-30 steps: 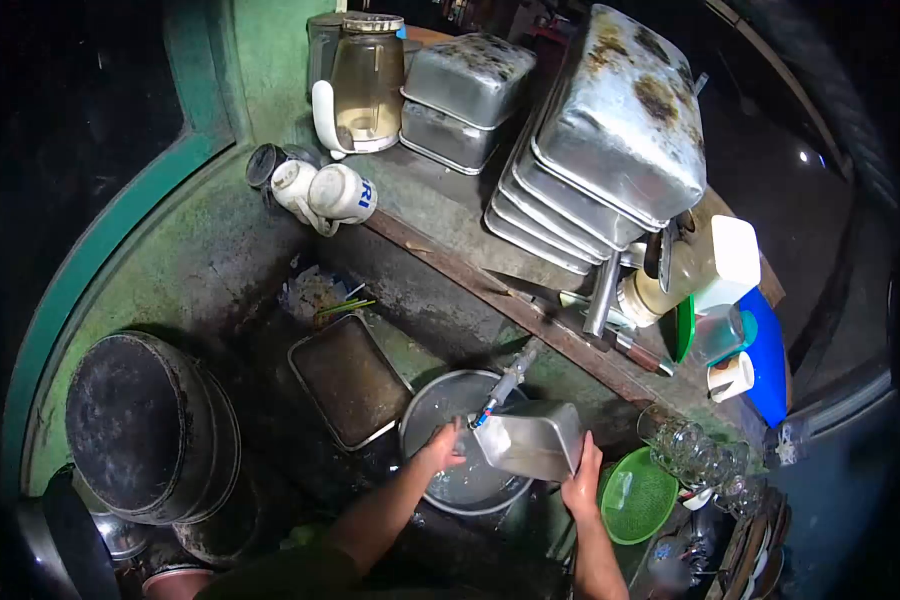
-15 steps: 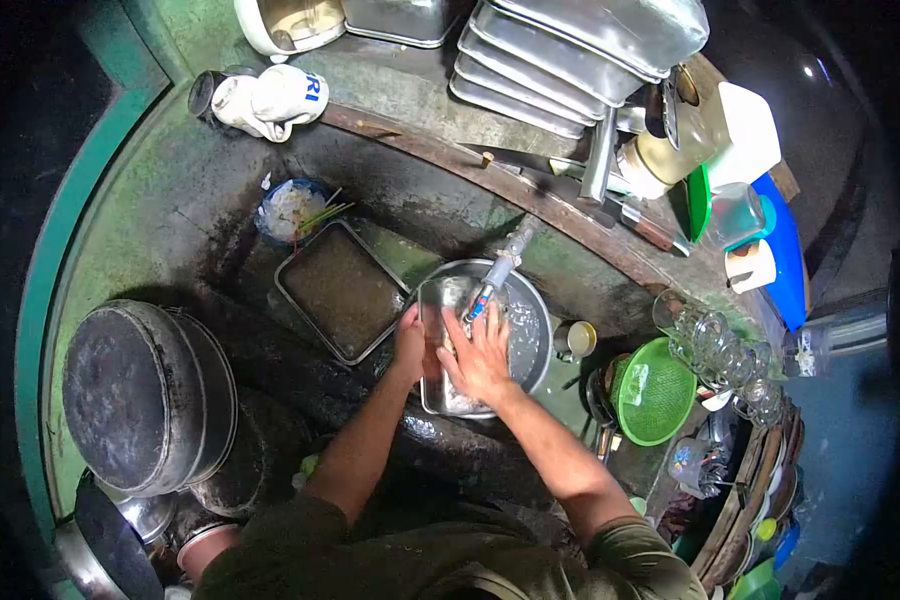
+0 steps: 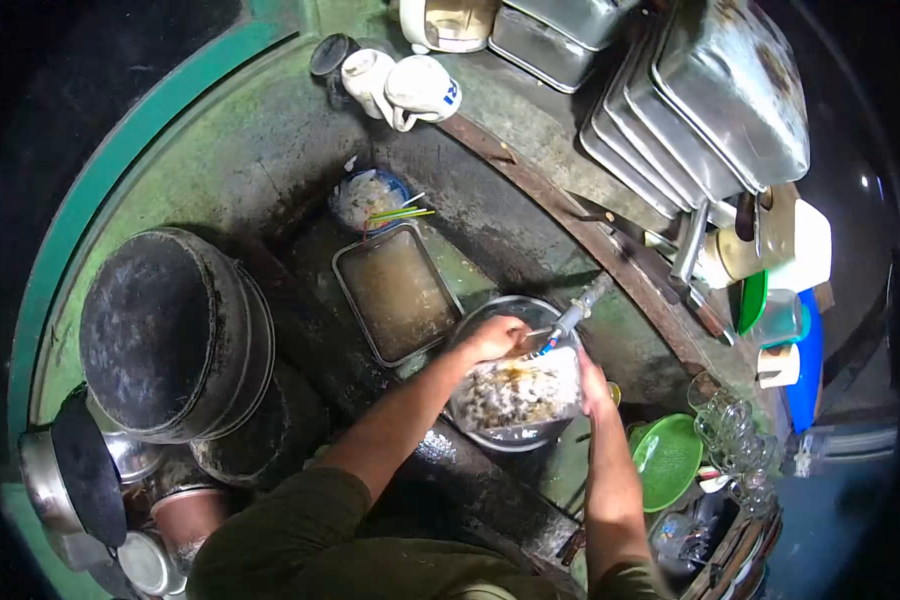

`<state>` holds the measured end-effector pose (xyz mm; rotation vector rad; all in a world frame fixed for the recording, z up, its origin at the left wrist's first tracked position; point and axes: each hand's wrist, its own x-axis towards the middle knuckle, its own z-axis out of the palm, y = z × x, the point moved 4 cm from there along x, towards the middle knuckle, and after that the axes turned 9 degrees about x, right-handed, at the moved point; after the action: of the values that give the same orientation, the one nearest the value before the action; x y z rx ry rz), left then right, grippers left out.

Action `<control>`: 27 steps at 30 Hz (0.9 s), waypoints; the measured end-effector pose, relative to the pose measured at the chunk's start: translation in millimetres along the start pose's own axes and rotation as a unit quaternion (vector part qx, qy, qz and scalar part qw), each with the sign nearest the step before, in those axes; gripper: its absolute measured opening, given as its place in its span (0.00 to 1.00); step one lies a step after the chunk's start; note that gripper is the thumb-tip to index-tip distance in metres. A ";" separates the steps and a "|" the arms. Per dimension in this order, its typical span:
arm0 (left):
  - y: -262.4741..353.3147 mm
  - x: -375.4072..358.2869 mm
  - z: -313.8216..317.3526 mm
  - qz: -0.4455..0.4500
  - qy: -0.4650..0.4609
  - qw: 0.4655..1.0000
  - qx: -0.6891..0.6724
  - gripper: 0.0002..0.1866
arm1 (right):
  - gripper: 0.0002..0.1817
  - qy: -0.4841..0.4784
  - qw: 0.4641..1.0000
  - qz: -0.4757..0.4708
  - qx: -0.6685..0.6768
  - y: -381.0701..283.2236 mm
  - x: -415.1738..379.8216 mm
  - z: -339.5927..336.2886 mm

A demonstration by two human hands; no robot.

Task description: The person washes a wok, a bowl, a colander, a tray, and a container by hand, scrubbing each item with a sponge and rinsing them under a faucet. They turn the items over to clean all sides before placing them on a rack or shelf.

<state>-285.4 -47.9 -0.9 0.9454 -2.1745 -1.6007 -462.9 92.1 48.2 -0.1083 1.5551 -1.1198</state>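
A rectangular metal tray (image 3: 520, 392), its visible face blotched with dark brown stains, is held over a round metal basin (image 3: 518, 446). My left hand (image 3: 492, 338) is closed at the tray's far left edge, close beside the tap. My right hand (image 3: 596, 386) grips the tray's right side, the thumb side partly hidden behind it. The tap (image 3: 573, 316), with a blue-and-red marked handle, sticks out from the wall just above the tray. Most of the basin's inside is covered by the tray.
Another rectangular tray (image 3: 395, 300) holding murky water lies left of the basin, with a bowl of scraps (image 3: 370, 200) behind it. A green strainer (image 3: 665, 465) stands at right. Large blackened pots (image 3: 155, 335) fill the left. Stacked metal trays (image 3: 730, 90) crowd the ledge.
The tray has been turned over, so its stained face now shows. My left hand moved to its far edge, and my right hand went from its surface to its right side. The view shifted.
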 end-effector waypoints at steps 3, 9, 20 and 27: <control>-19.8 10.6 11.1 -0.051 -0.045 0.983 0.170 0.17 | 0.34 -0.013 0.985 -0.052 0.163 42.1 -9.4 -68.7; -53.1 -70.7 86.8 -0.212 0.184 0.915 -0.290 0.30 | 0.34 0.071 0.907 -0.165 0.380 133.7 -72.1 -83.2; 74.2 -211.1 161.7 -0.060 -0.094 0.689 -0.716 0.18 | 0.34 -0.020 0.846 -0.241 0.476 156.9 -171.1 -61.8; 108.2 -249.2 72.8 0.096 0.041 0.773 -0.626 0.26 | 0.43 -0.132 0.877 -0.461 -0.015 85.7 -267.6 -23.9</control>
<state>-177.6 186.1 111.9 0.2934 -0.6607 -2.2090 -350.2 315.3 178.5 -1.0727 1.2637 -1.7128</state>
